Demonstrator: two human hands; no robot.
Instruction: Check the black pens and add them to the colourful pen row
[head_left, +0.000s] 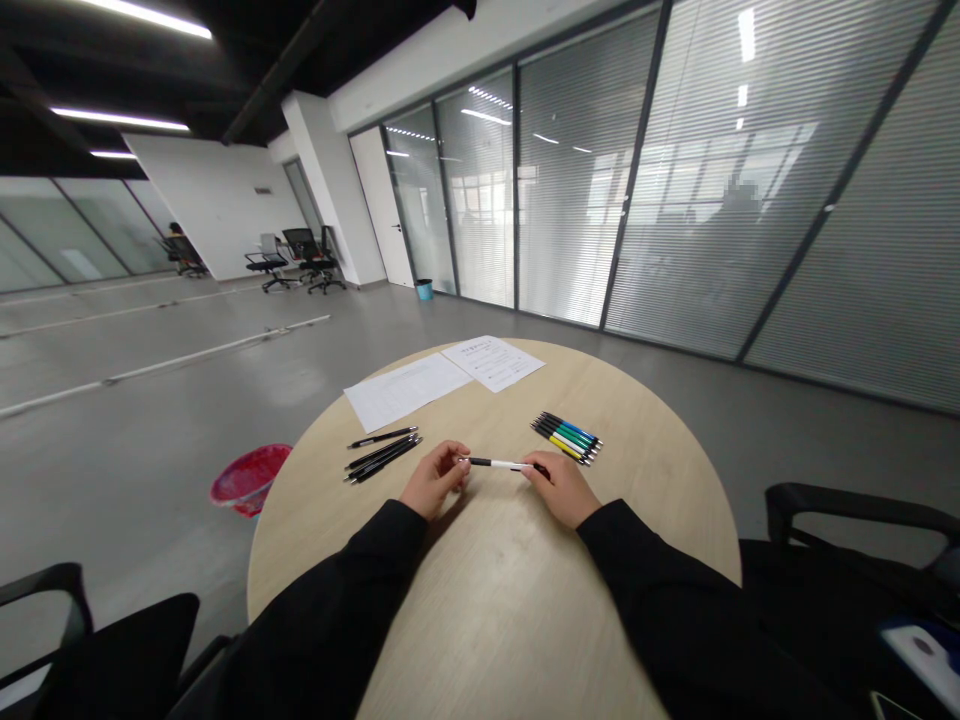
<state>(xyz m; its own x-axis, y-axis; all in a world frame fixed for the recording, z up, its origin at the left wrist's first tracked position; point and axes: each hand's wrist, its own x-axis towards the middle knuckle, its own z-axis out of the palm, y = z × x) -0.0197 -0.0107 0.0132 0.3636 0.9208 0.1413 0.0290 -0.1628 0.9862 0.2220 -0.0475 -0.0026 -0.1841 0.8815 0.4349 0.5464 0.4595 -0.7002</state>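
Observation:
A black-and-white pen [497,463] lies level just above the round table, stretched between my two hands. My left hand [441,480] pinches its black end between thumb and fingers. At the other end, my right hand [562,487] is closed on the pen, hiding part of it, and a dark tip pokes out past the fingers. To the left of my left hand is a loose group of black pens [384,458]. Beyond my right hand, several pens with blue, green, white and yellow barrels [568,438] lie side by side in a row.
Two printed paper sheets [409,388] overlap at the far side of the wooden table [517,600]. A red basket [251,478] stands on the floor at left. Black chairs flank the table, one at right [855,510] with a white-and-blue object on it.

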